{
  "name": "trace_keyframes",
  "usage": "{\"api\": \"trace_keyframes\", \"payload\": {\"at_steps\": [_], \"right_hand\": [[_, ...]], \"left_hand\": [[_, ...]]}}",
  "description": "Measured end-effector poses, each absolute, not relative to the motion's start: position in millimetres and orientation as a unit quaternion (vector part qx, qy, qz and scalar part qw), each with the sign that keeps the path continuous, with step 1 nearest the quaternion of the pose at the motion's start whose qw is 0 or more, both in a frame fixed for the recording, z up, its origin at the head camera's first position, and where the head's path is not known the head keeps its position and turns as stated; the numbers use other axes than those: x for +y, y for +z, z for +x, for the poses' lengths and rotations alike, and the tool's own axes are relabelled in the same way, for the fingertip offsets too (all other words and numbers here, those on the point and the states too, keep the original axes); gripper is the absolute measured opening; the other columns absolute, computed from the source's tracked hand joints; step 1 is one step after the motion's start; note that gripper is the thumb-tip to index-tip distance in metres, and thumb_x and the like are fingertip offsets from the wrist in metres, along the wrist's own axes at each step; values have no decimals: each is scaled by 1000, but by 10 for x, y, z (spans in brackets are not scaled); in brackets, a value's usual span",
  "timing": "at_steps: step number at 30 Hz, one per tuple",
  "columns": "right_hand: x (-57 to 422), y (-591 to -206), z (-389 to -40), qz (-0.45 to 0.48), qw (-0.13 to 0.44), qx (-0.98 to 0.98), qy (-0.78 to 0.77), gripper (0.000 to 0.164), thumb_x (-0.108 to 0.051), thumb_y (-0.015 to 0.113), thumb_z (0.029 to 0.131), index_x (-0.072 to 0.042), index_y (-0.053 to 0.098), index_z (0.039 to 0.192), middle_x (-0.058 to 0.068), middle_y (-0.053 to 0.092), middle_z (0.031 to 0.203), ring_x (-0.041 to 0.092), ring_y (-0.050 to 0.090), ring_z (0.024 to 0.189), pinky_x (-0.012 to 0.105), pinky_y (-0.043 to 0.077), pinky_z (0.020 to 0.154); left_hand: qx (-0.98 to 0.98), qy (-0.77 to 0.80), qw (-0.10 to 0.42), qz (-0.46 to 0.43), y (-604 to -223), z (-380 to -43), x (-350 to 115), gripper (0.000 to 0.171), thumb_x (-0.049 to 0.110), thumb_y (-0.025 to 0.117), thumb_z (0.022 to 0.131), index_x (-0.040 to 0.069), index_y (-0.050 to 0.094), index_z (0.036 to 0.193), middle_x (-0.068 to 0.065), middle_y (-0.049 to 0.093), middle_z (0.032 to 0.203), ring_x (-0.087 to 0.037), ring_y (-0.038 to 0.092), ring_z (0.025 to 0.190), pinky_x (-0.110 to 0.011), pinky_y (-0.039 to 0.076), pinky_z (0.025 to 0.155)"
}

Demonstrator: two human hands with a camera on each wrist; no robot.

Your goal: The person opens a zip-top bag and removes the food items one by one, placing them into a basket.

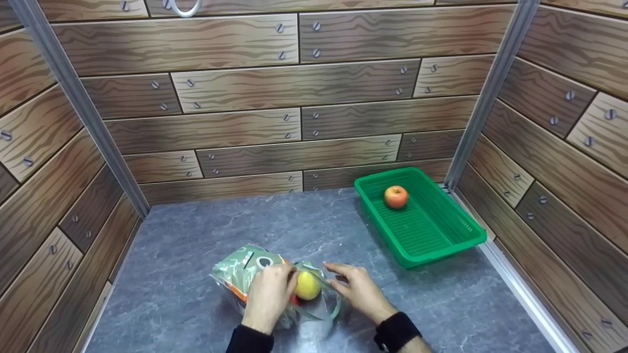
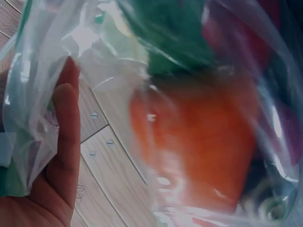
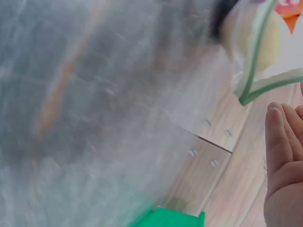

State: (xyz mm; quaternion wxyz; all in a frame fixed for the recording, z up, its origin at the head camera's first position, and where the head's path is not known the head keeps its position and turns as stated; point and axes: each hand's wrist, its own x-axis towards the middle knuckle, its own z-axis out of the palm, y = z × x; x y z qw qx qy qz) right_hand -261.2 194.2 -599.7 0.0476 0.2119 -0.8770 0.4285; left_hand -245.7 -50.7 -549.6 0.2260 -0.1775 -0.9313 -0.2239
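Clear plastic bag with a green cartoon-face print (image 1: 243,274) lies on the grey marbled surface (image 1: 176,245), yellow round fruit (image 1: 308,286) at its mouth. Left hand (image 1: 269,294): grip closed, pinching the rim. Right hand (image 1: 363,289): grip loose, fingers straight beside the rim, no firm hold visible. Film looks thin, slick, floppy; best taken by the green edging. Fruit probably firm, smooth; cup its widest part. Red-yellow apple (image 1: 396,197) sits in the green plastic basket (image 1: 427,230).
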Motion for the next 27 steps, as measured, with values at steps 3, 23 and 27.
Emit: {"api": "trace_keyframes", "payload": {"at_steps": [3, 23, 27], "right_hand": [[1938, -5897, -2549, 215, 57, -878, 423, 43, -17, 73, 100, -15, 66, 142, 9, 72, 138, 27, 71, 127, 33, 60, 102], [1591, -5936, -2553, 261, 111, -907, 312, 46, -19, 77, 95, -11, 67, 140, 8, 72, 139, 26, 74, 123, 36, 61, 101], [1555, -5979, -2615, 251, 121, -915, 293, 55, -19, 81, 92, -7, 64, 143, 14, 69, 142, 31, 71, 127, 42, 58, 106]], "left_hand": [[-931, -223, 234, -170, -5485, -2532, -527, 8, 22, 79, 93, 18, 77, 86, 3, 78, 79, -20, 75, 71, -38, 58, 61], [-933, -214, 252, -143, -5497, -2800, -591, 10, 22, 79, 92, 20, 78, 82, 3, 79, 76, -23, 76, 70, -41, 59, 61], [-936, -213, 244, -141, -5522, -2810, -604, 11, 22, 79, 92, 20, 78, 81, 2, 79, 77, -24, 76, 70, -41, 59, 60]]}}
